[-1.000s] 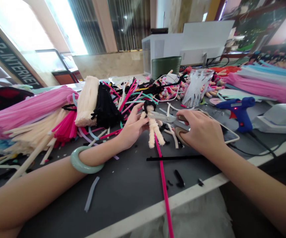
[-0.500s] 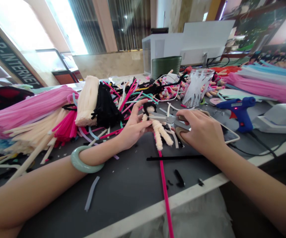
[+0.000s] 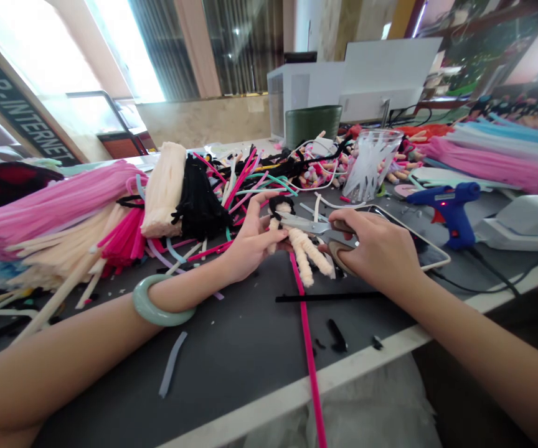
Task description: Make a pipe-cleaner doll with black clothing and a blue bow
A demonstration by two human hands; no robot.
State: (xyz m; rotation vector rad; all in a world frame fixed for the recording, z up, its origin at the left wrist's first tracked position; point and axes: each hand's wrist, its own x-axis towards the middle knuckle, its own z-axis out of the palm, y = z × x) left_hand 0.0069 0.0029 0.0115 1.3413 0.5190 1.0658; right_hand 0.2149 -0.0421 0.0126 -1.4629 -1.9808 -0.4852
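Between the thumb and fingers of my left hand (image 3: 254, 239) is a small cream pipe-cleaner doll (image 3: 307, 254) with black hair, its two legs pointing down toward me. My right hand (image 3: 374, 239) grips a pair of scissors (image 3: 327, 231) by the handles. Their blades reach left across the doll's upper body, just under its head; whether they touch it I cannot tell. Below the doll, a long hot-pink pipe cleaner (image 3: 309, 348) runs over the table's front edge. A black pipe cleaner (image 3: 329, 298) lies crosswise there.
Bundles of pink (image 3: 63, 202), cream (image 3: 164, 186) and black pipe cleaners (image 3: 201, 199) crowd the left. A blue glue gun (image 3: 451, 211) stands at right, beside a phone-like tablet (image 3: 421, 242). Behind it, a clear cup (image 3: 372, 165) holds glue sticks. Black scraps (image 3: 337, 336) lie near the front edge.
The doll's legs have swung slightly to the right and down. The scissors have turned a little, showing more of their blades. Both hands stay nearly in place.
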